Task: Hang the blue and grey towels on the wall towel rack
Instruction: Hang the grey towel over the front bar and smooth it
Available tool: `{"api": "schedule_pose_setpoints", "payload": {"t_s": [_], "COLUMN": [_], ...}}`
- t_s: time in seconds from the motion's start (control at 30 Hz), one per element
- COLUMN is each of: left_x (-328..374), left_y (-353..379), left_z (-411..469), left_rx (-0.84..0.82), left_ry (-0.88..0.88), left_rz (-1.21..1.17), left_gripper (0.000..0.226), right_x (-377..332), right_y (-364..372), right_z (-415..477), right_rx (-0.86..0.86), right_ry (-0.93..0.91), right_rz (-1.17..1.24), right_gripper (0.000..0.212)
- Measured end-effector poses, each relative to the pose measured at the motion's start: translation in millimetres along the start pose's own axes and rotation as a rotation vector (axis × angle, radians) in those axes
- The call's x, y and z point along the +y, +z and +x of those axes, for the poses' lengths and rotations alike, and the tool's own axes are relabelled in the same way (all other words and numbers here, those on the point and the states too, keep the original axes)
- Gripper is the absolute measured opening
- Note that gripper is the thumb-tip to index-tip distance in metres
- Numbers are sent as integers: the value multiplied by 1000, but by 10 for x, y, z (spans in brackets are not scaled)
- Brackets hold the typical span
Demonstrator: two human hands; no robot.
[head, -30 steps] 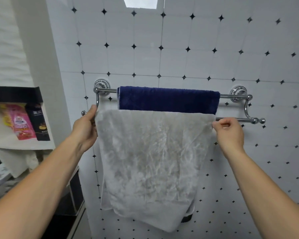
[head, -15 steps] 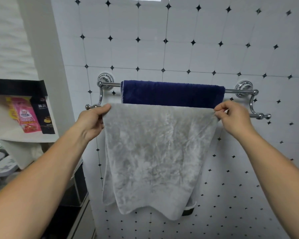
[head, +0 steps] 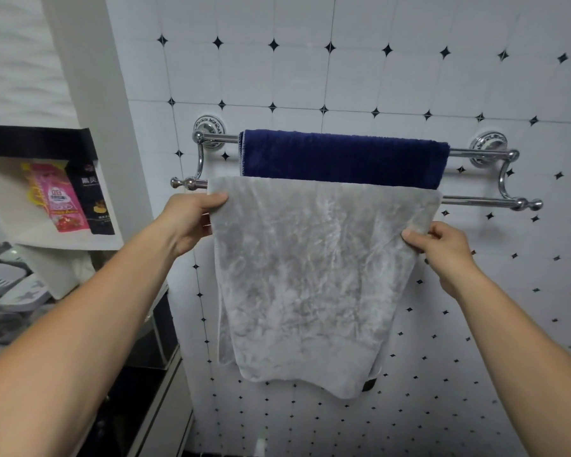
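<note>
We stand at a white tiled wall (head: 409, 77) dotted with small black diamonds, both bare arms reaching up to a chrome two-bar towel rack (head: 482, 202). The blue towel (head: 343, 158) lies folded over the rear, upper bar, close to the wall. The grey towel (head: 307, 275) is draped over the front, lower bar, its top edge lying along that bar and its face hanging well below, with an uneven bottom hem. Our left hand (head: 192, 222) pinches the grey towel's left edge just under the bar's knobbed end, thumb on the front of the cloth and the other fingers behind it. Our right hand (head: 442, 249) is closed on the towel's right edge a little lower down, thumb and fingers nipping the cloth so that the edge pulls inward there. Both hands sit below the bar rather than on it. To the left, a white shelf (head: 70, 244) holds a pink packet (head: 60, 199) and a black packet (head: 94, 199) standing side by side.
</note>
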State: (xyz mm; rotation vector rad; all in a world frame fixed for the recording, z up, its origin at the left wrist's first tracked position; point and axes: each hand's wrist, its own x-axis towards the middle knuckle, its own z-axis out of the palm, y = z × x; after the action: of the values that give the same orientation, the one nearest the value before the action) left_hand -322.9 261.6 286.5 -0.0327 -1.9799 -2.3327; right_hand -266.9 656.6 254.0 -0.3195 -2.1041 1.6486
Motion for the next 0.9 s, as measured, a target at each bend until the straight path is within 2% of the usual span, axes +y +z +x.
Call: {"api": "schedule_pose_setpoints", "payload": {"t_s": [0.13,0.33,0.53,0.63,0.73,0.77,0.8,0.9], "left_x": [-7,94,197,109,-296,-465,-621,-857], "left_y": [19,62,121,162,92,44,-3,-112], "left_z": [6,14,89,0,-219,-284,-329,-324], "left_rx": [91,153,349,285,64,-7,-48,-23], "left_ry": [56,162,195,199,164,127,87,33], "left_rz": [1,50,45,27,100,149,195,235], "left_gripper": [7,14,33,38,13,11,13,7], "right_x": [175,98,183,341,629,753,895,1218], "right_y": [5,56,18,18,60,87,116,168], "right_z": [-78,-30,-47,-122,-300,-382,-454,-644], "right_rx": [48,7,-115,-227,-376,-423,-464,-516], "right_ry": [29,-24,80,93,171,202,231,322], "right_rz": [80,94,327,303,168,91,21,-32], "right_gripper": [33,16,17,24,48,53,55,41]}}
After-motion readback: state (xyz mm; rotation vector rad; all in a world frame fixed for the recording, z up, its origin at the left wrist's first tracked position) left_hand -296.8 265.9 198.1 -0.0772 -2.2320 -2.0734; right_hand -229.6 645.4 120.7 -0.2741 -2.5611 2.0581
